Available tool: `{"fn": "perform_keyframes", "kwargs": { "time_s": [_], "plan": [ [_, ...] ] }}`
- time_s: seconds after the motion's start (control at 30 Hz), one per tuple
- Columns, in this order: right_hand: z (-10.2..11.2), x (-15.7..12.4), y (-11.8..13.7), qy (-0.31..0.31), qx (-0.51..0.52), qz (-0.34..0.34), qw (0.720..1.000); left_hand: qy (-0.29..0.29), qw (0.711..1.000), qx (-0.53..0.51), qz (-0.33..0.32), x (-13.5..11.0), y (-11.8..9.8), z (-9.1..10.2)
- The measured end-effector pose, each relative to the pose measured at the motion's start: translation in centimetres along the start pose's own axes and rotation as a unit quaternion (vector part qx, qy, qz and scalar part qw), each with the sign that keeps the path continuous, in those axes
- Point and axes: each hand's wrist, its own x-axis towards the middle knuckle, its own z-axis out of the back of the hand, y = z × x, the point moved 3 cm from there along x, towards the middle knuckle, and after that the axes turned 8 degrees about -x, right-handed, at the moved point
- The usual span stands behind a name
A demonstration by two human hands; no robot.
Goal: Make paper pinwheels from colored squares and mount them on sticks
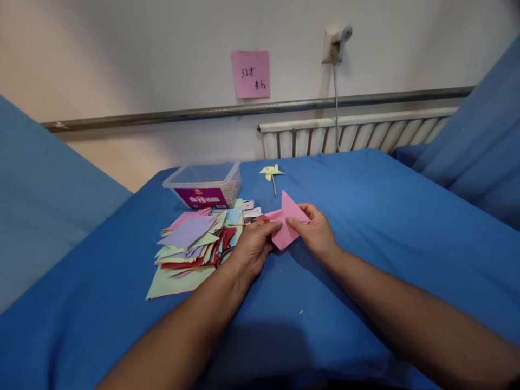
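Note:
A folded pink paper sheet (pixel 286 219) is held just above the blue table top (pixel 365 227), between both my hands. My left hand (pixel 252 246) pinches its left edge with closed fingers. My right hand (pixel 314 227) grips its right side, thumb pressed on top of the fold. One corner of the pink paper sticks up as a triangle. A loose pile of coloured paper squares (pixel 193 246), purple, green, red and pink, lies just left of my left hand.
A clear plastic box (pixel 205 184) with a purple label stands behind the pile. A yellow paper pinwheel (pixel 272 173) on a stick lies at the far table edge. Small white cards (pixel 248 208) sit by the box. A radiator (pixel 357 135) and wall lie beyond.

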Motion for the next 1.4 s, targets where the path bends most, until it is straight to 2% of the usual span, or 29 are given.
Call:
{"fn": "perform_keyframes", "kwargs": {
  "time_s": [0.13, 0.27, 0.37, 0.57, 0.67, 0.93, 1.4],
  "plan": [
    [0.3, -0.3, 0.8, -0.003, -0.091, 0.127, 0.988, -0.002, 0.999, -0.051, 0.004, 0.5, -0.8, 0.4],
    [0.2, -1.0, 1.8, 0.025, -0.233, 0.243, 0.941, -0.005, 0.995, -0.1, 0.02, 0.9, -1.4, 0.9],
    [0.0, -1.2, 2.2, 0.047, -0.286, 0.286, 0.913, 0.012, 0.994, -0.107, 0.037, 1.0, -1.4, 1.0],
    [-0.2, -1.0, 1.9, 0.05, -0.305, 0.278, 0.909, 0.019, 0.994, -0.099, 0.042, 0.9, -1.3, 0.8],
    [-0.1, -0.8, 1.6, 0.036, -0.279, 0.261, 0.924, 0.016, 0.996, -0.079, 0.044, 0.7, -1.1, 0.7],
    [0.0, -0.5, 1.5, 0.014, -0.211, 0.181, 0.96, 0.001, 1.0, -0.02, -0.003, 0.6, -0.3, 0.5],
    [0.2, -0.1, 0.6, -0.032, -0.204, 0.142, 0.968, 0.018, 1.0, 0.002, -0.001, 0.6, 0.1, 0.5]
  ]
}}
